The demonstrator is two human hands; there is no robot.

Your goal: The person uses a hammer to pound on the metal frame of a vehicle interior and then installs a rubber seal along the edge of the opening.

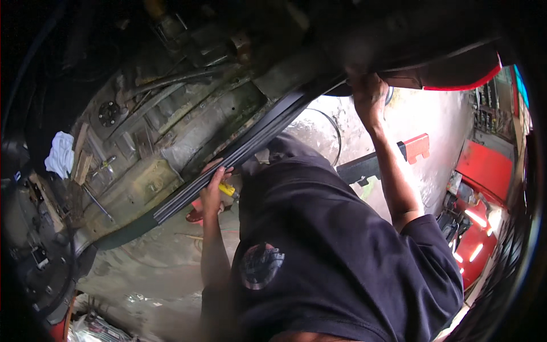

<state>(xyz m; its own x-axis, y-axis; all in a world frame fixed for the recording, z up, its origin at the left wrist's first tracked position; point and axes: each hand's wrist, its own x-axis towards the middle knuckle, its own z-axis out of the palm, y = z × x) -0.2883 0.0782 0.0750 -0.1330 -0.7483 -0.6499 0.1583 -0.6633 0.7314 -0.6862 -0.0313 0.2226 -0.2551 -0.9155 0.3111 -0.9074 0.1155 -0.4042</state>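
Observation:
A long black ridged sill trim strip (191, 191) lies along the lower edge of the car body's door opening, running from lower left to upper middle. My left hand (213, 185) is closed on its outer edge, with fingertips over the top. Next to that hand shows a yellow object (228, 190), perhaps a tool handle; whether the hand touches it I cannot tell. My right hand (370, 94) is raised at the far right end of the sill, against a dark panel. Its fingers are curled and partly lost in shadow, so what they hold is hidden.
Stripped metal floor (211, 117) lies beyond the sill, with a white cloth (60, 155) and wooden pieces (48, 202) at left. A black and red bar-shaped part (364, 165) is on the right. Farther right is a red cabinet (484, 171). Concrete (154, 273) extends below the sill.

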